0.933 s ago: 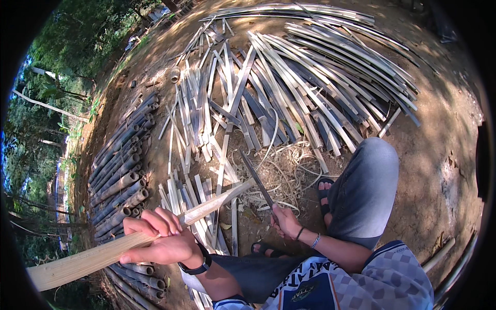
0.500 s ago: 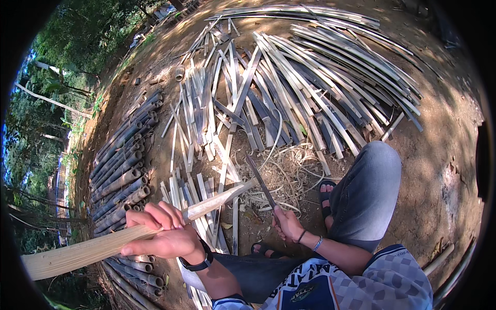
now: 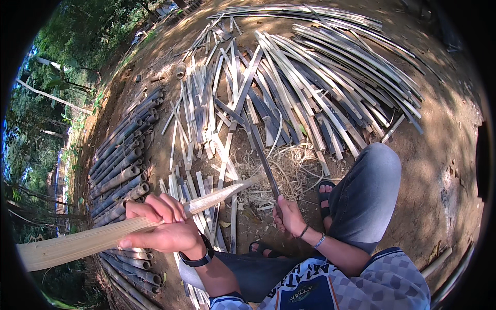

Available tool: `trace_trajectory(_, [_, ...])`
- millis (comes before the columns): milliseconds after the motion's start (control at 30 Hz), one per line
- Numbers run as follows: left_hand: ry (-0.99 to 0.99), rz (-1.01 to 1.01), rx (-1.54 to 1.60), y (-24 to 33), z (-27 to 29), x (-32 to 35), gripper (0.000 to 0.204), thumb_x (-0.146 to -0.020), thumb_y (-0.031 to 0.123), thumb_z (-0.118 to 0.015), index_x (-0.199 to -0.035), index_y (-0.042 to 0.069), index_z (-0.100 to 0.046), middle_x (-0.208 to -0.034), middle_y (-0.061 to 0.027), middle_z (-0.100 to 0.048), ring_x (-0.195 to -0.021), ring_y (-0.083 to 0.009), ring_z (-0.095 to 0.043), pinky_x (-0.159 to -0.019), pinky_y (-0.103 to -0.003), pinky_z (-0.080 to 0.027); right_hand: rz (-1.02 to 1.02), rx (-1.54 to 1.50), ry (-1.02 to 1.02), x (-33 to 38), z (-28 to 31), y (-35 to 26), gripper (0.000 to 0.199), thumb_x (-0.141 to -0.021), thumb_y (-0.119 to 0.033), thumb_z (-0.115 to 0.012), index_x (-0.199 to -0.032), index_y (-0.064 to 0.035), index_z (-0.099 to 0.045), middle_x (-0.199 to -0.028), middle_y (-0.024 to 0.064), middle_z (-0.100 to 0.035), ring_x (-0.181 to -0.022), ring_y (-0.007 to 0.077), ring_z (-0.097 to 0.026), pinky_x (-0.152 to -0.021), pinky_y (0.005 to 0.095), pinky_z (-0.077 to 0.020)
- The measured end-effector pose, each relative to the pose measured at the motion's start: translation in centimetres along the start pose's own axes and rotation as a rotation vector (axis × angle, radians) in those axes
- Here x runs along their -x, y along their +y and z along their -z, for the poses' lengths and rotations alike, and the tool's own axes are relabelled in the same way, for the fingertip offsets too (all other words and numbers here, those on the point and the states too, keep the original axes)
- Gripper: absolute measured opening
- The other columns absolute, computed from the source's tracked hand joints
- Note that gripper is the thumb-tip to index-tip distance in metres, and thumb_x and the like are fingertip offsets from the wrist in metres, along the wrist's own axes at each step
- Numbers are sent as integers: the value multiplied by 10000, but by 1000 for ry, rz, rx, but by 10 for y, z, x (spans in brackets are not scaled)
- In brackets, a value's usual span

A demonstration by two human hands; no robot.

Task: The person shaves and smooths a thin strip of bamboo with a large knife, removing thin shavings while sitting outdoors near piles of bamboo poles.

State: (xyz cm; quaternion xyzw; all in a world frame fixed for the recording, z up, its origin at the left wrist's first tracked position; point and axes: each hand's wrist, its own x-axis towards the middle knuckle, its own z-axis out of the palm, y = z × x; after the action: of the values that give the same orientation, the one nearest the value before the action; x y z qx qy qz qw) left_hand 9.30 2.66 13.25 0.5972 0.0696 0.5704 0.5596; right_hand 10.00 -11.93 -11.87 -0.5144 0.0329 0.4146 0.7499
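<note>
A long pale split-bamboo slat [image 3: 82, 240] runs from the lower left toward the middle, its far end narrowing to a tapered tip. My left hand [image 3: 165, 225] is closed around its middle, with a black band on the wrist. In my right hand [image 3: 289, 218], a long dark-bladed knife [image 3: 266, 168] is gripped by its handle, pointing away from me. The blade lies close to the slat's tip; whether the two touch, I cannot tell. Curled bamboo shavings [image 3: 297, 181] are heaped on the ground just beyond.
Split bamboo strips [image 3: 310, 88] fan out across the ground ahead, with shorter strips [image 3: 199, 199] beneath the slat. Uncut bamboo poles [image 3: 124, 160] are stacked at the left. My bent knee [image 3: 374, 181] and sandalled foot [image 3: 326, 199] are at the right.
The knife has swung so that more of its blade shows, reaching farther away from me. My right hand has shifted slightly right and up. My left hand keeps its hold; the slat has moved slightly.
</note>
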Motion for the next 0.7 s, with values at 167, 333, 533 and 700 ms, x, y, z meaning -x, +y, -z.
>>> trace_trajectory(167, [-47, -1, 20, -4, -7, 2, 623, -894, 723, -224, -687, 136, -267, -464, 19, -218, -361, -82, -214, -295, -196, -202, 250, 16, -19, 14, -11, -21, 576, -997, -472, -321, -727, -7, -528, -481, 22, -432, -358, 102, -394, -346, 256, -308])
trace_trajectory(333, [-26, 4, 10, -3, -7, -3, 634, -880, 736, -251, -686, 133, -288, -458, 22, -255, -356, -81, -244, -315, -192, -201, -205, 61, 57, -6, 6, 34, 602, -969, -541, -342, -705, -23, -497, -474, 17, -399, -343, 117, -370, -327, 276, -303])
trace_trajectory(533, [-49, -29, 6, -2, 0, -1, 614, -907, 705, -219, -688, 133, -271, -465, 13, -220, -364, -86, -211, -303, -196, -200, 109, -39, -75, 8, -11, -25, 596, -998, -496, -289, -724, -16, -511, -477, 15, -418, -357, 109, -390, -344, 254, -315])
trace_trajectory(700, [37, -1, -21, 0, 0, -1, 638, -880, 740, -229, -679, 136, -278, -455, 21, -242, -350, -75, -233, -307, -182, -200, 131, 71, -7, 0, -8, 31, 584, -996, -479, -310, -721, -11, -523, -457, 17, -414, -351, 111, -404, -331, 274, -331])
